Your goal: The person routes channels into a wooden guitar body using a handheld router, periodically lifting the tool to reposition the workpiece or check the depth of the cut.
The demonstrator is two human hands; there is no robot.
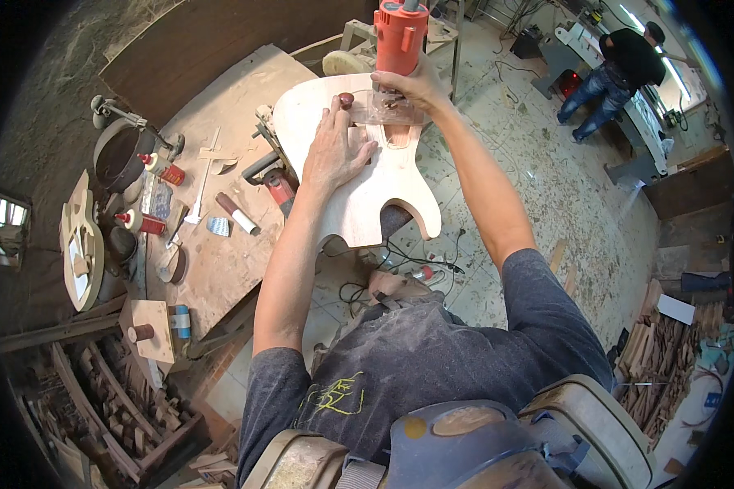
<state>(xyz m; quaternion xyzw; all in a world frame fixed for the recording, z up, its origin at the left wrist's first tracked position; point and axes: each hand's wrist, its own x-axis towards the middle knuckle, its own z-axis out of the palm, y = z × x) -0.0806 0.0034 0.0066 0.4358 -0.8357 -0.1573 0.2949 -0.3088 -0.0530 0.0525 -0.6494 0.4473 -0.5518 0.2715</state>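
A pale wooden electric guitar body [306,114] lies ahead of me at the bench's right side, its two horns pointing toward me. A red router [398,45] stands upright on it, with a clear base plate [365,107] and a dark round knob [347,99]. My right hand [416,85] is closed around the router's lower part; the bit is hidden. My left hand [334,155] lies on the wood with its fingers stretched out, their tips beside the knob. A routed pocket [397,137] shows between the hands and the nearer edge.
On the wooden bench [236,106] at left lie glue bottles [163,169], a caliper [204,183] and a brown cylinder [238,213]. A clamp [273,167] sits beside the body. Another guitar body [81,244] leans far left. Cables [420,261] trail below. A person [620,73] stands far right.
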